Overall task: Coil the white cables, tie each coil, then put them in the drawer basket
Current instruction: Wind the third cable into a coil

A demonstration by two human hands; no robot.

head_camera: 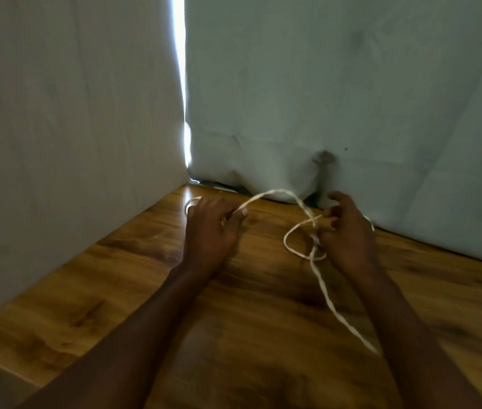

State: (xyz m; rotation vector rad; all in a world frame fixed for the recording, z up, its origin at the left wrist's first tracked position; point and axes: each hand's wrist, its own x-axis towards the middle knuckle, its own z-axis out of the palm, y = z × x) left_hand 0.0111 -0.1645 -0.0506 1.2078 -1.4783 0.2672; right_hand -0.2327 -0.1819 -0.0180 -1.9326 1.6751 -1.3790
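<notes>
Wooden table (133, 278) corner | both hands (210, 228) gripping white cable (278, 193)

— What can't be made out here?

— Much of the white cable (281, 193). One stretch vanishes behind the right hand (347, 231), showing again only as a sliver at its far right; the near end slips behind the right forearm. A pale loop to the far left is mostly covered by the left hand (211, 224).

— And the hands themselves?

— Motion-blurred; their fingertips are hard to separate, and both arms are cut off by the bottom edge.

— Anything else?

— A dark lump (324, 160) pressing against the cloth backdrop (352, 84) is unidentifiable.
</notes>
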